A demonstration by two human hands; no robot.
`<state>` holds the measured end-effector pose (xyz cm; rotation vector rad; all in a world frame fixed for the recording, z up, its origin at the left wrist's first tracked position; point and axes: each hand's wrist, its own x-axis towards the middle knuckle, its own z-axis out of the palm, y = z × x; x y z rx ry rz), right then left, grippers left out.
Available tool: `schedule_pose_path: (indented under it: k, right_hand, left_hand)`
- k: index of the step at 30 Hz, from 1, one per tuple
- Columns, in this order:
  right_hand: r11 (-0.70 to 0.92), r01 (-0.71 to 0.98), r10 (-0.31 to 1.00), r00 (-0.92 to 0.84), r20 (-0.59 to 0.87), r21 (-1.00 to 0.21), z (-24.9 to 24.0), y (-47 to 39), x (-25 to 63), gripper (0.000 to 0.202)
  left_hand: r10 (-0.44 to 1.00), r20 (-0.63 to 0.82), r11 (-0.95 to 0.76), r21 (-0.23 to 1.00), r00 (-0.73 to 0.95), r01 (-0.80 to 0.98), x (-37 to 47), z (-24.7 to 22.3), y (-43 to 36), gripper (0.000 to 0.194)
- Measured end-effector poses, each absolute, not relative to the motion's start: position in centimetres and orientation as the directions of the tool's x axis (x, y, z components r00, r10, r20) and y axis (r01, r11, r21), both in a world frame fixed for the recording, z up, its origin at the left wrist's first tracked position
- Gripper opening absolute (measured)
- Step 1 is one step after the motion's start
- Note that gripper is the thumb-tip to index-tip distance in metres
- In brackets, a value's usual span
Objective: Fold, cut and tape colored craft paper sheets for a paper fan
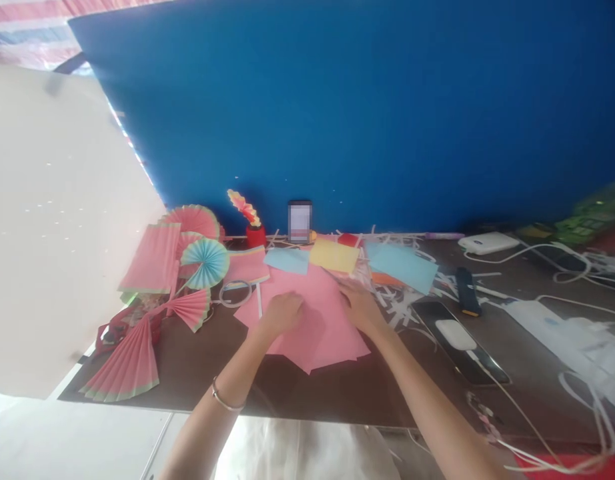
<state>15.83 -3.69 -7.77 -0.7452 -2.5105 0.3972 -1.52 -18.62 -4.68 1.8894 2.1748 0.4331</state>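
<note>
Several large pink sheets [315, 327] lie overlapping on the dark table, in front of me. My left hand [284, 312] rests on their left part, its fingers curled and partly hidden, so I cannot make out whether it holds anything. At the right edge of the pink paper is my right hand [356, 303], fingers reaching toward the upper sheets, blurred. Just beyond the pink sheets lie a light blue sheet [287, 260] and a yellow sheet [333, 256]. Another blue sheet [402, 265] sits farther right, over white paper strips.
Folded pink paper fans [130, 363] and a blue rosette [205, 263] crowd the left. A roll of tape [235, 293] lies near them. A small red pot [256, 236] and an upright phone [300, 221] stand behind. On the right are a black phone [437, 320] and cables.
</note>
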Motion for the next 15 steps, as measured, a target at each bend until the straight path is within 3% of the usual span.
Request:
schedule_pose_path:
  k: [3, 6, 8, 11, 15]
  right_hand:
    - [0.748, 0.337, 0.59, -0.731, 0.341, -0.572, -6.6, -5.9, 14.1, 0.035]
    - [0.583, 0.221, 0.628, -0.733, 0.262, -0.782, -5.5, -8.9, 12.0, 0.039]
    - [0.445, 0.121, 0.606, -0.77, 0.199, -0.887, -5.1, -10.5, 10.9, 0.041]
    - [0.304, -0.062, 0.518, -0.827, 0.22, -0.951, -5.4, -12.0, 10.0, 0.037]
    - [0.209, -0.067, 0.518, -0.838, 0.169, -0.976, -6.0, -12.2, 10.2, 0.038]
  left_hand:
    - [0.958, 0.214, -0.01, 0.686, -0.189, 0.727, -2.3, -4.7, -18.3, 0.025]
    - [0.905, 0.23, -0.117, 0.943, -0.357, 0.312, -2.3, -5.3, -18.4, 0.026]
    - [0.879, 0.192, -0.167, 0.981, -0.438, 0.094, -1.8, -5.7, -18.6, 0.028]
    - [0.865, 0.092, -0.209, 0.96, -0.493, -0.187, -1.1, -6.0, -19.0, 0.029]
    - [0.874, -0.061, -0.198, 0.861, -0.482, -0.468, -1.0, -6.1, -19.1, 0.031]
